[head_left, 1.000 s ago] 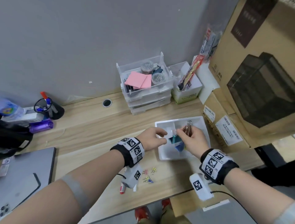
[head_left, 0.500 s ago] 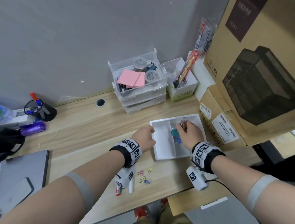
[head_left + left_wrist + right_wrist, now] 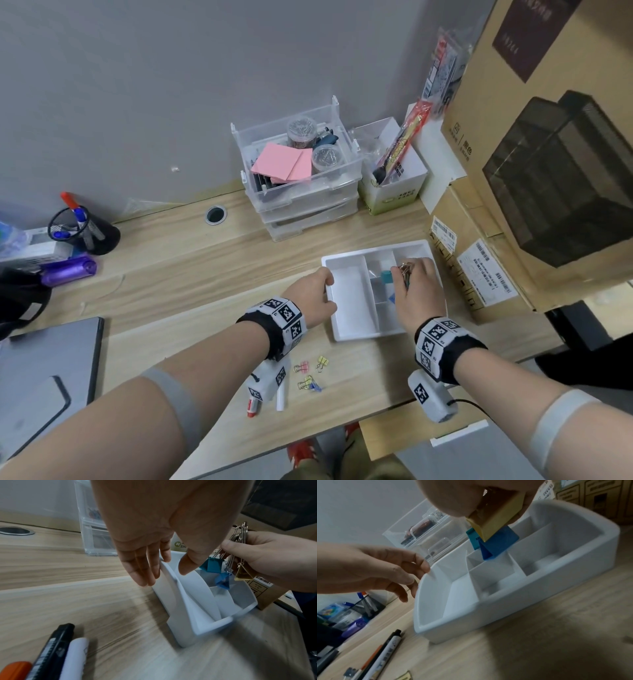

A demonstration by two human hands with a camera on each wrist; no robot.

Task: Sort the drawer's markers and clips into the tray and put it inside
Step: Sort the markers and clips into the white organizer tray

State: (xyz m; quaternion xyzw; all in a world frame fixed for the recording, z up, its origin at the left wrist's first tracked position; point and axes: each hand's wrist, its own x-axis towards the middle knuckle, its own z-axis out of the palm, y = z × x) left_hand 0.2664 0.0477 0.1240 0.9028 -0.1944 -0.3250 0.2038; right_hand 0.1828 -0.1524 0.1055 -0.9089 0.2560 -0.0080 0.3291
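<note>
A white divided tray lies on the desk. My left hand holds its left wall, thumb inside and fingers outside. My right hand hangs over the tray's middle compartments and pinches a bunch of binder clips by their wire handles. The bunch has a teal, a blue and a gold clip. Three small clips lie loose on the desk below my left wrist. Beside them lie markers: a red-capped one, a white one and a black one.
A clear stacked drawer unit stands against the wall behind the tray, beside a white-green box. Cardboard boxes crowd the tray's right side. A pen cup and a grey laptop sit left.
My left hand left the clips and took the tray's left wall. My right hand carried the clip bunch deeper over the tray.
</note>
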